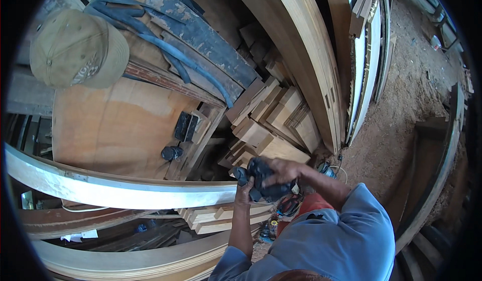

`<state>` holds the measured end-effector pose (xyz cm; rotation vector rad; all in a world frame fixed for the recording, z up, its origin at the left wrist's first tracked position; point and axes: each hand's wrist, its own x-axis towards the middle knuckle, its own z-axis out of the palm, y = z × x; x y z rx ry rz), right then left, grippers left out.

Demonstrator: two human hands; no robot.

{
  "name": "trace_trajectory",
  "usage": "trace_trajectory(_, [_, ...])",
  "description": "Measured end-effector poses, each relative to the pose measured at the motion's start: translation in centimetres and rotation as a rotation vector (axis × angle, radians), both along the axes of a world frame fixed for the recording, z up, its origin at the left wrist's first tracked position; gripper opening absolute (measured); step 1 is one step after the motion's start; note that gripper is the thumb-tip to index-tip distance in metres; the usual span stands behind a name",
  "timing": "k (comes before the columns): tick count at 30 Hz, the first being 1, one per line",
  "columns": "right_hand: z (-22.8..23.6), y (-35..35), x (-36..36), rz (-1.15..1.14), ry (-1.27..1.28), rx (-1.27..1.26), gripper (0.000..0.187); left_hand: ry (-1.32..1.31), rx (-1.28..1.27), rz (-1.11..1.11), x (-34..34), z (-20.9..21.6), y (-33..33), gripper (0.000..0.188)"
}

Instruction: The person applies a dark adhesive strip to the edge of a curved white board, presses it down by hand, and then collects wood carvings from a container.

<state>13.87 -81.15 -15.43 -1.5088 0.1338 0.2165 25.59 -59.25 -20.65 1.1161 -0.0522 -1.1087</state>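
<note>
In front of my body, both hands are at a dark, lumpy blue-black bundle (268, 183); its kind cannot be made out. My left hand (244, 190) is closed around its left side, with the thumb up. From the right, my right hand (282, 172) lies over its top with bent fingers gripping it; part of those fingers is hidden. Just left of the bundle is the end of a long white-faced board (125, 190). Cut wooden blocks (281, 115) are stacked just beyond my hands.
A tan cap (75, 47) and blue strips (196, 73) lie at the far left. A plywood panel (115, 125) holds a black block (186, 126) and a small dark bundle (171, 153). Tall planks (306, 45) lean at the back. Sawdust covers the floor (396, 90) at right.
</note>
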Motion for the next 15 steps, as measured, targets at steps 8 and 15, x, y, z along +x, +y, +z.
trace_trajectory(8, [4.6, -14.1, 10.0, -1.12, -0.317, -0.484, 0.074, -1.147, 0.854, 0.5, 13.5, 9.9, 6.8, 0.058])
trace_trajectory(15, [5.0, -24.5, 21.6, -1.333, -0.332, -0.681, 0.07, -1.668, 1.614, 0.199, 20.5, 11.6, 12.2, 0.047])
